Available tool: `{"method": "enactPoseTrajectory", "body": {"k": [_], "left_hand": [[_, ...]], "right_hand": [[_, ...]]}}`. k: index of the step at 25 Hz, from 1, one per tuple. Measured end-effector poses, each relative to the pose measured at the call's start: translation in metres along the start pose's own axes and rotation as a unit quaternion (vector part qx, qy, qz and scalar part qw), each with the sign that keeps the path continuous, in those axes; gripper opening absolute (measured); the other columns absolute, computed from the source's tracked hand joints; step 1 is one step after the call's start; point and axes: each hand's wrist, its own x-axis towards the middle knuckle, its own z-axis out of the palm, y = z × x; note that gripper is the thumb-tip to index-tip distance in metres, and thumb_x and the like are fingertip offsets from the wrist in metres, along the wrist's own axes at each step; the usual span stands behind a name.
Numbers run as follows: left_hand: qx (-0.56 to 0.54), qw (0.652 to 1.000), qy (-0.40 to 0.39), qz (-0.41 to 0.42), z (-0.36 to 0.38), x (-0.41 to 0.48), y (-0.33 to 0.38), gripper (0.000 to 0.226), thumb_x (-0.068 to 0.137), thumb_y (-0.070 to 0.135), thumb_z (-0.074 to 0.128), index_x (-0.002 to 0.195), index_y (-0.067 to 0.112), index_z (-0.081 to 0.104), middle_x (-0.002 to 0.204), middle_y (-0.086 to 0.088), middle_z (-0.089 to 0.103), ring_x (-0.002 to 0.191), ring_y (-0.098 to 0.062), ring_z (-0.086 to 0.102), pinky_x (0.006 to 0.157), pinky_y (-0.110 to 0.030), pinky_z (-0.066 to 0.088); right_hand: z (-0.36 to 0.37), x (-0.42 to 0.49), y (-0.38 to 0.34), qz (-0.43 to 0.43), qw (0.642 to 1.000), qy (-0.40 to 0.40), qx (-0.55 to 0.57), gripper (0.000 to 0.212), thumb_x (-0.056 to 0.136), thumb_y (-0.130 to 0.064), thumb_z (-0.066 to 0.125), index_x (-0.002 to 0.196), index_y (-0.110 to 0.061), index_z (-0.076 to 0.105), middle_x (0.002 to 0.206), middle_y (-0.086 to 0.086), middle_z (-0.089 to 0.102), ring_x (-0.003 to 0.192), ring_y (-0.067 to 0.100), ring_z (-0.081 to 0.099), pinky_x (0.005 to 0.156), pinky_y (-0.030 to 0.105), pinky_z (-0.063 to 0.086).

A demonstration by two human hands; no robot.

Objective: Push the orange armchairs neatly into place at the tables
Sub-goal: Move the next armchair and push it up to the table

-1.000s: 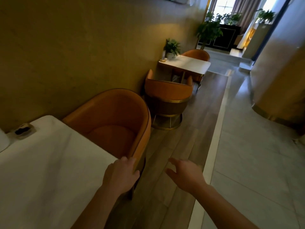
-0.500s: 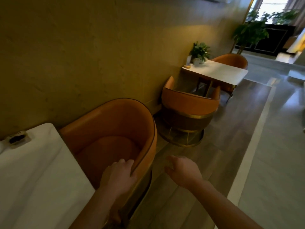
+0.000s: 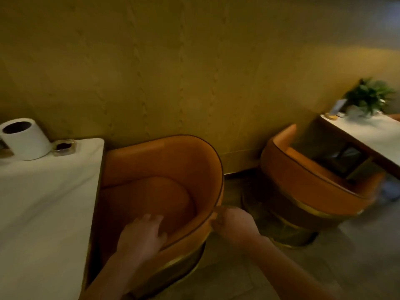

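Both hands on the back rim of the near armchair (image 3: 168,169), which stands at the right edge of the left table (image 3: 43,202).

Left: table with a smooth white top; at its far end a white cylindrical holder (image 3: 26,139) with a dark opening, and just beside it a small clear dish (image 3: 63,146). Centre: tub-shaped chair, orange upholstery, dark piping, gold band at the base, its seat partly under the table edge. Left hand (image 3: 141,237) grasps the rim, fingers hooked over into the shell; right hand (image 3: 234,224) grips the rim's outer side, blurred. Right: second armchair (image 3: 303,182), same make, close behind on the floor and tucked to the far table (image 3: 368,135), which carries a potted plant (image 3: 370,98). A textured ochre wall (image 3: 194,72) runs behind it all.
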Motion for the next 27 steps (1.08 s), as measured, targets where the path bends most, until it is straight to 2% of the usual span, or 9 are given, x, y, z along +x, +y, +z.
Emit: {"method": "enactPoseTrajectory", "body": {"k": [3,6,10,17,20,23,27], "left_hand": [[0.004,0.999,0.013,-0.050,0.000,0.046,0.005,0.059,0.096,0.053,0.044,0.150,0.031,0.032,0.144,0.001,0.045,0.126,-0.020,0.049,0.100,-0.038,0.046],[0.009,0.995,0.012,-0.095,-0.007,0.091,0.013,0.062,0.095,0.053,0.045,0.151,0.031,0.031,0.146,-0.001,0.044,0.131,-0.023,0.046,0.107,-0.043,0.041],[0.060,0.989,0.041,-0.131,-0.023,0.132,0.024,0.062,0.094,0.057,0.041,0.149,0.030,0.033,0.150,-0.005,0.039,0.140,-0.027,0.035,0.115,-0.053,0.028],[0.055,0.960,0.079,-0.263,-0.023,0.173,0.023,0.064,0.092,0.056,0.043,0.149,0.030,0.033,0.145,-0.007,0.046,0.138,-0.031,0.037,0.112,-0.058,0.031],[0.027,0.931,0.080,-0.355,-0.009,0.193,0.032,0.063,0.095,0.055,0.038,0.151,0.031,0.025,0.148,-0.006,0.041,0.142,-0.030,0.032,0.115,-0.056,0.028],[-0.019,0.887,0.063,-0.458,0.010,0.219,0.062,0.064,0.096,0.055,0.038,0.153,0.033,0.018,0.150,-0.004,0.037,0.142,-0.028,0.031,0.116,-0.055,0.027],[-0.082,0.825,0.041,-0.558,0.038,0.233,0.107,0.060,0.096,0.054,0.038,0.151,0.031,0.026,0.148,-0.003,0.038,0.140,-0.027,0.033,0.115,-0.052,0.028]], "right_hand": [[-0.018,0.063,0.017,-0.034,0.999,-0.013,-0.015,0.026,0.099,-0.047,0.048,0.110,-0.028,0.061,0.096,-0.008,0.065,0.091,0.012,0.062,0.082,0.034,0.054],[-0.036,0.115,0.027,-0.056,0.997,-0.041,-0.022,0.033,0.098,-0.049,0.048,0.121,-0.028,0.059,0.110,-0.004,0.067,0.104,0.016,0.062,0.088,0.035,0.052],[-0.065,0.178,0.036,-0.089,0.993,-0.048,-0.052,0.041,0.098,-0.051,0.046,0.131,-0.028,0.052,0.125,-0.002,0.063,0.115,0.019,0.059,0.092,0.037,0.050],[-0.068,0.307,0.035,-0.206,0.968,-0.113,-0.086,0.048,0.098,-0.053,0.044,0.139,-0.027,0.049,0.134,-0.001,0.059,0.120,0.019,0.056,0.094,0.035,0.047],[-0.049,0.375,0.034,-0.284,0.941,-0.146,-0.109,0.051,0.097,-0.058,0.043,0.140,-0.030,0.048,0.137,-0.002,0.057,0.124,0.020,0.053,0.096,0.036,0.045],[-0.036,0.442,0.040,-0.359,0.899,-0.199,-0.151,0.052,0.097,-0.058,0.043,0.140,-0.030,0.047,0.135,0.000,0.058,0.123,0.022,0.054,0.095,0.037,0.045],[-0.034,0.501,0.064,-0.397,0.855,-0.265,-0.205,0.050,0.097,-0.054,0.046,0.138,-0.025,0.051,0.135,0.001,0.059,0.122,0.022,0.056,0.095,0.037,0.047]]}}
